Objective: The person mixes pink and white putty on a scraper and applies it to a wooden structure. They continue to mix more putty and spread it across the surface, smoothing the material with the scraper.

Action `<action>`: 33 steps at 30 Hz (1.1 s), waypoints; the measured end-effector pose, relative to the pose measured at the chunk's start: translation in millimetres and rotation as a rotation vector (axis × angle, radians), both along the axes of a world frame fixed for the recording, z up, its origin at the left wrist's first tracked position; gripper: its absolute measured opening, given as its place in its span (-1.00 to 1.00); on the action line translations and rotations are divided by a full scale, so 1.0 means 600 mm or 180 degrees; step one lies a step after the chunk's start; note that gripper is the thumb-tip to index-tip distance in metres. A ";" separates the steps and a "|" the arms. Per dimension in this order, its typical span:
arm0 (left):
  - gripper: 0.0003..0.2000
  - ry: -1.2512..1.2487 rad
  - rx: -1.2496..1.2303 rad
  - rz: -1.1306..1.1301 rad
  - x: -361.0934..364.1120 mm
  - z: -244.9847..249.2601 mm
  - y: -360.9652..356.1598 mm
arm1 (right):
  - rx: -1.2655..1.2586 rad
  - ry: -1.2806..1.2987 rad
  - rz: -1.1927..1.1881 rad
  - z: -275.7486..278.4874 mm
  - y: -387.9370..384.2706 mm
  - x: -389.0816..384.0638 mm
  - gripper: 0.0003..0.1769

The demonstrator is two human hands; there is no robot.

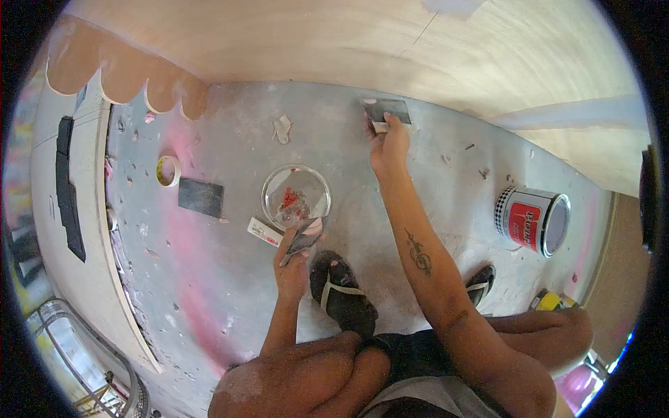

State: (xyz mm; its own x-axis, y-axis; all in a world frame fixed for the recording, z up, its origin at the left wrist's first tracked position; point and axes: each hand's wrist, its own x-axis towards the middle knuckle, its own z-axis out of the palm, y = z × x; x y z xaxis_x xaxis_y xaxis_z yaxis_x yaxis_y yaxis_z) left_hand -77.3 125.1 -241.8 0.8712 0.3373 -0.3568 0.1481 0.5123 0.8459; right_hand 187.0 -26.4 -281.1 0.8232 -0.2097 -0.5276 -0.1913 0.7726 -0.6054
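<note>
My left hand [291,275] grips a dark thin sheet [302,241] that carries a pinkish smear, just in front of a round clear lid [327,199]. Red paste [290,198] and grey residue lie inside that lid. A white packet with red print [265,232] rests beside the lid, partly behind my left fingers. Farther forward, close to the base of the pale panel [293,56], my right hand [391,148] is closed around a dark flat square piece [390,109] with a pale strip along its near edge.
A paint-style can with a red label [524,221] lies to the right. On the left are a tape roll [168,171], a dark rectangular sheet [201,198] and a pale board [94,209]. Scalloped wood [125,66] hangs at upper left. My sandalled foot [341,289] is below the lid.
</note>
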 end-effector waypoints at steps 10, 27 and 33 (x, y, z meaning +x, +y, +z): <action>-0.45 0.0007 -0.1148 0.0455 -0.018 -0.018 0.013 | 0.0116 -0.0055 0.0599 0.014 0.101 -0.021 -0.70; -0.48 -0.0357 -0.1753 0.0966 -0.051 -0.027 0.078 | 0.0270 -0.0040 0.0168 0.028 0.294 0.044 -0.74; -0.50 -0.0415 -0.1636 0.0790 -0.043 -0.007 0.079 | 0.0603 -0.0636 0.0258 0.050 0.271 0.068 -0.64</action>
